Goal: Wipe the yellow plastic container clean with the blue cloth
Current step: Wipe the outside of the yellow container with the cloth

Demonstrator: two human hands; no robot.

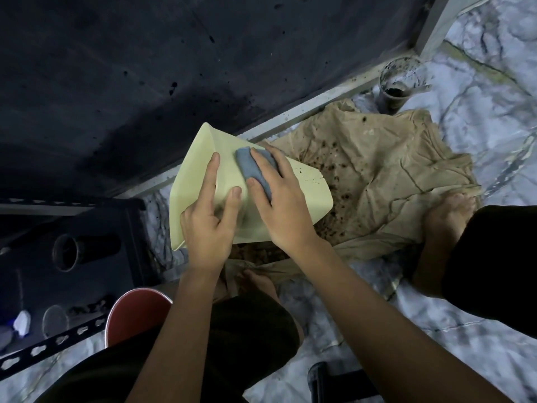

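The pale yellow plastic container (pixel 194 167) is held up off the floor, tilted, at the centre of the head view. My left hand (pixel 210 225) grips it from below, fingers spread over its side. My right hand (pixel 279 205) presses a folded blue cloth (pixel 251 167) flat against the container's upper face. Small dark specks mark the container's right side near its edge. Most of the cloth is hidden under my fingers.
A tan sheet (pixel 377 175) spotted with dark dirt lies on the marble floor under the container. A dirty cup (pixel 399 82) stands at the back right. A dark wall is on the left, a black crate (pixel 72 248) and red stool (pixel 136 312) at lower left. My bare feet rest on the sheet.
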